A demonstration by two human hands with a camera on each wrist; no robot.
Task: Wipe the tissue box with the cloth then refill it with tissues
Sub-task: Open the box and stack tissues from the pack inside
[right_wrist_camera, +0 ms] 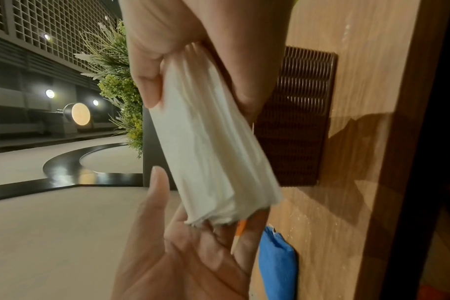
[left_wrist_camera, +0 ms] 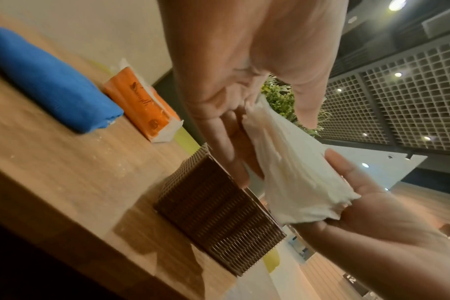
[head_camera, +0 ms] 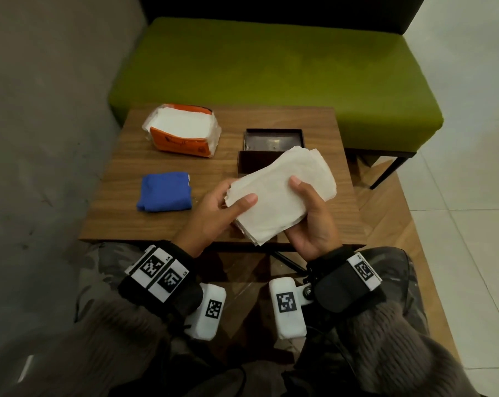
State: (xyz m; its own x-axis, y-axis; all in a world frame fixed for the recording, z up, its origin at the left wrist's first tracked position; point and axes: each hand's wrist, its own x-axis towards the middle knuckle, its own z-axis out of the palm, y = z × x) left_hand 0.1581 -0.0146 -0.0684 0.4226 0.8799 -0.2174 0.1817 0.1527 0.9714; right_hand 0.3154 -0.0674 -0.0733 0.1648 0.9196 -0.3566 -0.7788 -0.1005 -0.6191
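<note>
My left hand point(head_camera: 213, 207) and right hand point(head_camera: 311, 216) grip a thick stack of white tissues point(head_camera: 274, 196) above the wooden surface point(head_camera: 122, 222). The dark brown ribbed tissue box point(head_camera: 251, 161) stands open behind it.

no legible text anywhere

wooden table point(head_camera: 122, 213), green bench point(head_camera: 271, 75), leafy plant point(right_wrist_camera: 121, 89), pale tiled floor point(head_camera: 471, 196)

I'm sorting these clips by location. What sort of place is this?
Probably a cafe or lounge seating area: a small wooden table beside a green upholstered bench, with decorative greenery and round wall lights behind.
</note>
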